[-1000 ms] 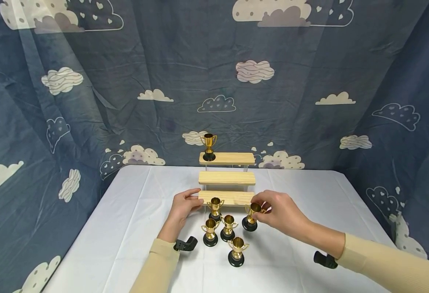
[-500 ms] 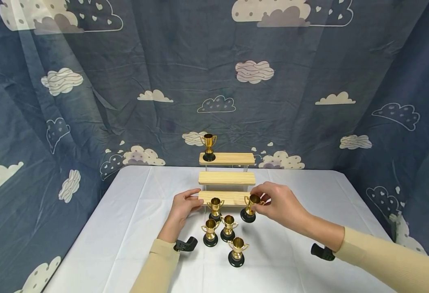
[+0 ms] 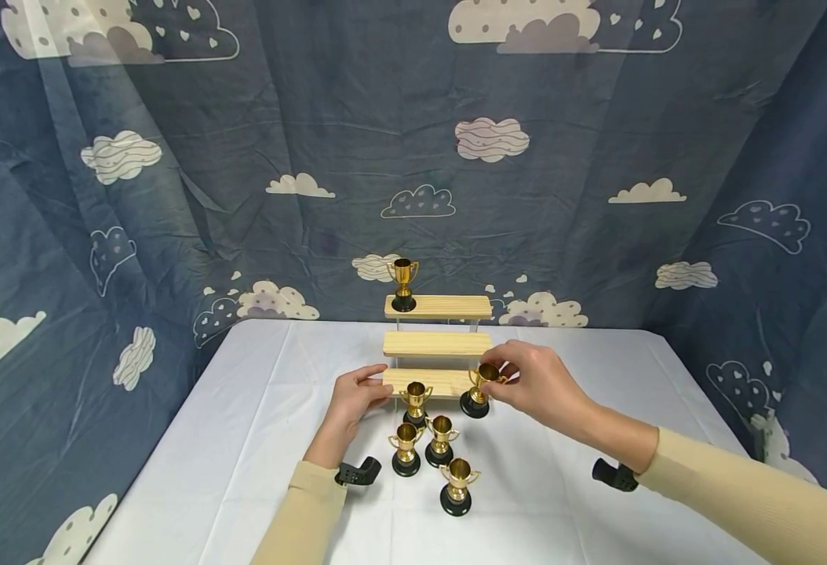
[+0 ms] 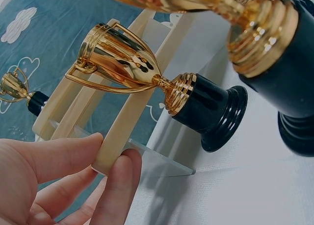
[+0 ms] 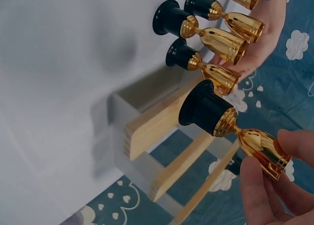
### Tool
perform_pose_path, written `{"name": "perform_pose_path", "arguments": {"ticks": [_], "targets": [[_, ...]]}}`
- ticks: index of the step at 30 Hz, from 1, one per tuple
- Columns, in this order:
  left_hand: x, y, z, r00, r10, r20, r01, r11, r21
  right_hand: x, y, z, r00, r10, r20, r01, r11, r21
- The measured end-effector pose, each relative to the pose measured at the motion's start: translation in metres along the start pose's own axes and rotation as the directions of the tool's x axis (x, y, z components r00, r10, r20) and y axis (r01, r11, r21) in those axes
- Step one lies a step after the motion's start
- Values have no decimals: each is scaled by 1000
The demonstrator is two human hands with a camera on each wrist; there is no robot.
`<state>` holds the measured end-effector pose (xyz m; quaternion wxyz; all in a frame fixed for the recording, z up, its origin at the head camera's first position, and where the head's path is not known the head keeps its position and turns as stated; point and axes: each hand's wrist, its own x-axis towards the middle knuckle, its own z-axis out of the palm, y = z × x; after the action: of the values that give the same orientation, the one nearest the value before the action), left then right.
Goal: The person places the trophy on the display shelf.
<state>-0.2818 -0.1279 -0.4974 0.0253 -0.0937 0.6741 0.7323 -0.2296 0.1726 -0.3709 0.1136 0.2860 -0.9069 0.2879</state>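
Three-tier wooden stand [image 3: 438,343] with gold trophy cups, as I see it remotely through the head and wrist cameras; all places are given relative to the stand, with its sides as seen from the head view. At the stand's left end, the person's left hand [image 3: 352,396] pinches the tip of the lowest board [image 3: 431,382] between thumb and fingers. At the stand's front right, the right hand [image 3: 544,384] holds a gold cup with a black base [image 5: 226,123], its thumb and fingers closed on the bowl; the cup is slightly tilted in the head view, and I cannot tell whether its base touches anything. On the stand's top board, at the left end, one cup [image 3: 403,284] stands upright. Before the stand, four more cups stand upright on the white-covered table [image 3: 300,361]: one [image 3: 415,402] just in front of the lowest board, toward its left; two side by side nearer the person, a left one [image 3: 406,449] and a right one [image 3: 441,442]; and one [image 3: 457,486] farthest from the stand. Behind the stand hangs a dark blue cloth [image 3: 357,102] printed with pale clouds
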Motion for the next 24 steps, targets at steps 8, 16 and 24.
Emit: {"name": "perform_pose_path", "arguments": {"ticks": [8,16,24], "targets": [[0,-1,-1,1000,4,5,-4,1000,-12,8,-2,-2,1000,-5,-10,5,1000,-2],[-1,-1,-2,1000,5,4,-5,1000,-7,22,-2,-4,1000,-19,-24,19,1000,4],[-1,0,-1,1000,14,10,-14,1000,-13,41,2,-5,999,0,-37,0,1000,4]]}}
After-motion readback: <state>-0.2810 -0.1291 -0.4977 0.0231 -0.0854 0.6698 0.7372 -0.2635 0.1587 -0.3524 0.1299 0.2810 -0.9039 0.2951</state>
